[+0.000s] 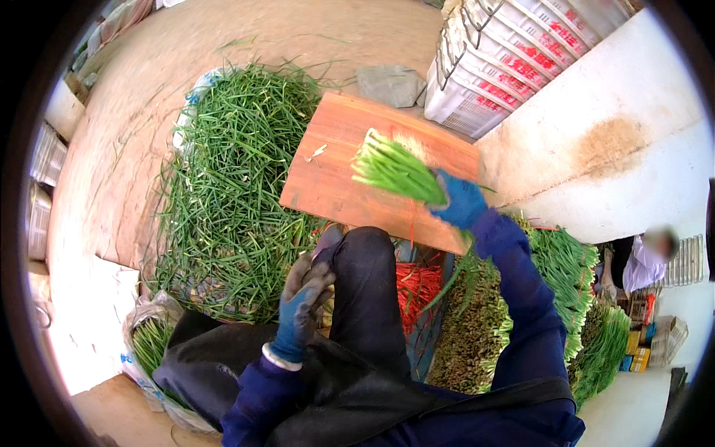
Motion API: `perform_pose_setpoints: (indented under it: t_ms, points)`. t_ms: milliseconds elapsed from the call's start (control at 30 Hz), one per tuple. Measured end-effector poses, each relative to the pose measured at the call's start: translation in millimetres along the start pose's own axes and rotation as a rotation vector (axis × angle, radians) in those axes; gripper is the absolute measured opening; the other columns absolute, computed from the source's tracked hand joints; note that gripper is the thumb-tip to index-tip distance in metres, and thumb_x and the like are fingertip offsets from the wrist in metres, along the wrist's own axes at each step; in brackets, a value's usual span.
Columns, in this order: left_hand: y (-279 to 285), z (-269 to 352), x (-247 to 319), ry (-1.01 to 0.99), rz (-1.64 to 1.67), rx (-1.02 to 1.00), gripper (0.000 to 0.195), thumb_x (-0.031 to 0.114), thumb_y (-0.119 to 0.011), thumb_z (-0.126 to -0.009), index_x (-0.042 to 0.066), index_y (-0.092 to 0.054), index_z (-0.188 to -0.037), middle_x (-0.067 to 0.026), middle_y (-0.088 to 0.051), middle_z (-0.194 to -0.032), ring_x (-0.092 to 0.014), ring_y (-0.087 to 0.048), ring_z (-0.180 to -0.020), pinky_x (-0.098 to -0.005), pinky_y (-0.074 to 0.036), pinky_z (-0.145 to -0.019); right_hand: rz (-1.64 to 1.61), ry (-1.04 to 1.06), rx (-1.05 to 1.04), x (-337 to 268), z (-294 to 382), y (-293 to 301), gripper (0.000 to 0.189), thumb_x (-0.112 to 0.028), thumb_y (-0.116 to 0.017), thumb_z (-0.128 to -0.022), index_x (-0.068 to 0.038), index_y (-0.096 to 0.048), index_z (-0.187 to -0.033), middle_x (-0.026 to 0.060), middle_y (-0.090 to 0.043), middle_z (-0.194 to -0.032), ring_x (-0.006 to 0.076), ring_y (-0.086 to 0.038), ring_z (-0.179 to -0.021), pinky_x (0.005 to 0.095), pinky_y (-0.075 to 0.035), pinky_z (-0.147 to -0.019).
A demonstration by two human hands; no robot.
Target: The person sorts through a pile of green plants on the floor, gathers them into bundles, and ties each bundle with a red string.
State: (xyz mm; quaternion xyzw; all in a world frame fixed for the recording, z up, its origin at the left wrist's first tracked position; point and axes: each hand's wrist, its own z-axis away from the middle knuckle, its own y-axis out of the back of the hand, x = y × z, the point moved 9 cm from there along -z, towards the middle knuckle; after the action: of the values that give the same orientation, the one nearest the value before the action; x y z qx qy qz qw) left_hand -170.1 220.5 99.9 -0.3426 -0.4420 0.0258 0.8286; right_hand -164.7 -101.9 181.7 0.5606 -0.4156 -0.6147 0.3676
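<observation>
My right hand [459,199], in a blue work glove, grips a bunch of green leafy stalks [394,167] with pale cut ends, held over a reddish wooden board [329,190]. The pale ends point to the upper left; loose leaves hang below the hand towards the lower left. A few pale scraps [318,152] lie on the board. My left hand [304,302], in a blue glove with a dirty grey palm, is raised beside my knee with nothing seen in it; its fingers are apart and slightly curled. Red ties [416,293] lie in a heap below the board.
A large heap of loose green leaves [240,190] lies left of the board. Stacked bundles [561,268] are at the right, near a white wall [603,134]. Stacked white crates [503,67] bear red writing. A plastic bag [137,335] holds greens. Another person [645,265] is at the far right.
</observation>
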Motion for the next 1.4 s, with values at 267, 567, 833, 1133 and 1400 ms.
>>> perform_pose_setpoints:
  t_ms: [267, 567, 833, 1133, 1400]
  points:
    - [120, 32, -25, 0.012, 0.16, 0.257, 0.046, 0.025, -0.058, -0.089, 0.003, -0.039, -0.125, -0.0075, -0.058, -0.095, -0.017, -0.058, -0.08, -0.03, -0.049, -0.066, 0.329, -0.146, -0.102, 166, -91, -97, 0.065, -0.033, -0.067, -0.071, -0.018, -0.043, -0.129, 0.0126, -0.053, -0.118, 0.034, -0.055, -0.101, 0.0465, -0.046, -0.083]
    - [168, 61, -55, 0.118, -0.141, 0.385, 0.043, 0.022, -0.055, -0.091, 0.004, -0.044, -0.13, -0.0112, -0.057, -0.114, -0.023, -0.056, -0.102, -0.0303, -0.049, -0.079, 0.234, -0.288, 0.008, 165, -132, -170, 0.077, -0.041, -0.065, -0.071, -0.012, -0.035, -0.135, 0.0174, -0.05, -0.124, 0.0341, -0.054, -0.108, 0.0443, -0.045, -0.09]
    - [212, 84, -137, 0.422, -1.075, -0.039, 0.056, 0.027, -0.062, -0.085, 0.004, -0.043, -0.132, -0.0174, -0.05, -0.128, -0.027, -0.052, -0.115, -0.0338, -0.043, -0.094, 0.372, -0.209, -0.047, 152, -142, -154, 0.076, -0.042, -0.068, -0.069, -0.023, -0.036, -0.136, 0.0132, -0.046, -0.131, 0.0346, -0.05, -0.114, 0.0481, -0.042, -0.093]
    - [184, 108, -130, 0.473, -0.927, -0.094, 0.054, 0.035, -0.057, -0.088, 0.007, -0.044, -0.132, -0.016, -0.052, -0.127, -0.026, -0.05, -0.118, -0.0322, -0.038, -0.098, 0.223, -0.044, 0.211, 20, -110, -89, 0.068, -0.039, -0.067, -0.076, -0.015, -0.04, -0.133, 0.0136, -0.057, -0.111, 0.0289, -0.057, -0.1, 0.0406, -0.046, -0.083]
    - [178, 125, -65, 0.3, -1.073, -0.081, 0.047, 0.027, -0.056, -0.089, 0.003, -0.046, -0.129, -0.0134, -0.054, -0.124, -0.022, -0.052, -0.114, -0.0314, -0.039, -0.096, -0.784, 0.136, 0.035, -120, -76, -155, 0.038, -0.009, -0.056, -0.086, -0.002, -0.05, -0.123, 0.0056, -0.061, -0.095, 0.011, -0.058, -0.083, 0.0262, -0.047, -0.077]
